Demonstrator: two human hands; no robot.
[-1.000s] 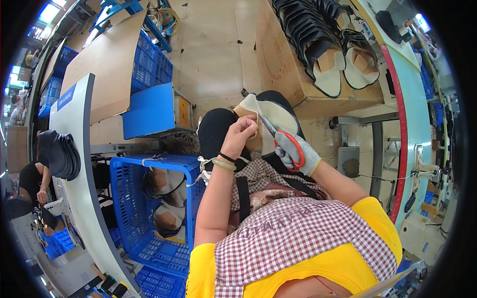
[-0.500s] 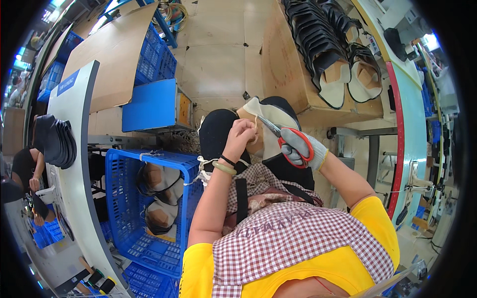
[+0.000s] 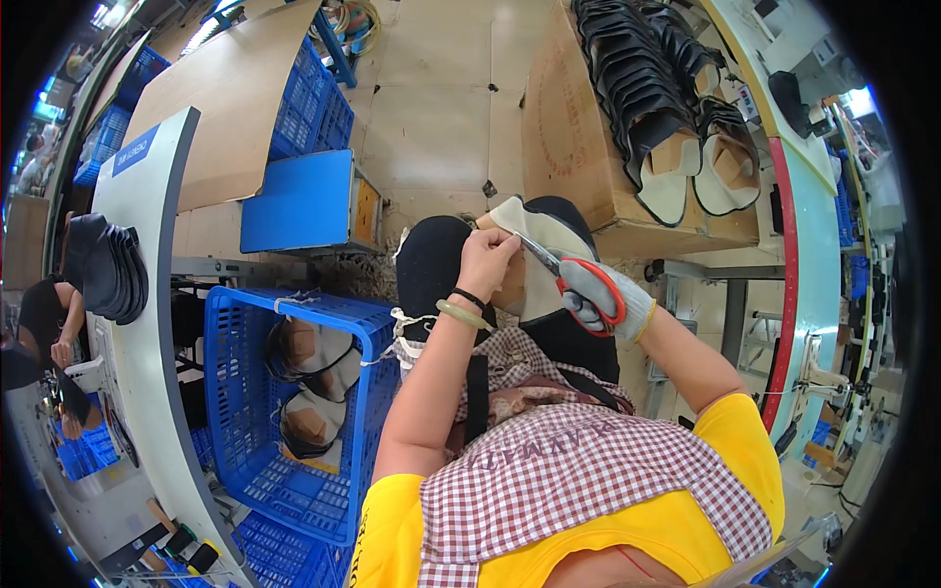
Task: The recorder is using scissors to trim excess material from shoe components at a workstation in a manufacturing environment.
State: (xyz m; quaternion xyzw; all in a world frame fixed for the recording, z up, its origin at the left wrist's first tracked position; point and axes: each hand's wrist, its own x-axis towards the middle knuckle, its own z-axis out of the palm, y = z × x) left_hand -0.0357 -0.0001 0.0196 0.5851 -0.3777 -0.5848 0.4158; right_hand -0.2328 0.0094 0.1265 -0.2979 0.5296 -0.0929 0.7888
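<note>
A curved white bench (image 3: 147, 323) sweeps down the left side, with a stack of dark shoe parts (image 3: 110, 267) on it. Beside it stands a blue plastic crate (image 3: 235, 412) holding shoe uppers, and across the floor a cardboard box (image 3: 569, 127) carries a row of black sandals (image 3: 647, 88). In the person's lap lies a black shoe piece with a cream lining (image 3: 534, 245) — it sits directly under both hands. The left hand (image 3: 487, 263), bare with a bracelet at the wrist, has its fingers pinched together on the cream edge. The right hand (image 3: 600, 299), in a grey glove, is closed round the red handles of a pair of scissors (image 3: 559, 267) — their blades reach to the lining just beside the left fingertips.
</note>
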